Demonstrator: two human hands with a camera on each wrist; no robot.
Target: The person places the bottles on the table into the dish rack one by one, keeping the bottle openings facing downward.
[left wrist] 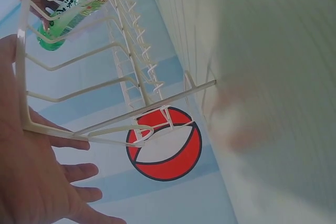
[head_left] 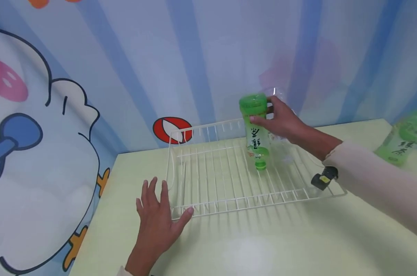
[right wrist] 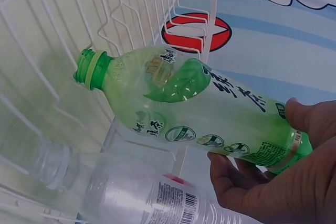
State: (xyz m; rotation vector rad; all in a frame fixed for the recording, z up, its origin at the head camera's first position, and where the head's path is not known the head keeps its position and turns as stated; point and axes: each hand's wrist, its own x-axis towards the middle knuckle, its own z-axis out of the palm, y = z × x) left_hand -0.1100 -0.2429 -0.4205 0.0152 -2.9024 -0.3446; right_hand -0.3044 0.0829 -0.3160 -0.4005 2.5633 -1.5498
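My right hand (head_left: pixel 281 119) grips a green tea bottle (head_left: pixel 258 136) near its base and holds it upside down, cap end lowest, over the white wire rack (head_left: pixel 225 207). The right wrist view shows thumb and fingers round the base of that bottle (right wrist: pixel 178 98), its green neck close to the wires. Beside it in the rack, a clear plastic bottle (right wrist: pixel 131 192) also stands neck down. At the rack's left front corner, my left hand (head_left: pixel 156 222) has its fingers spread, with the thumb at the front rail. The corner passes between thumb and fingers in the left wrist view.
A second green tea bottle (head_left: pixel 403 136) stands at the table's right side, partly behind my right sleeve (head_left: pixel 377 184). The pale table (head_left: pixel 249 245) meets a blue striped wall (head_left: pixel 135 76) with cartoon prints just behind the rack.
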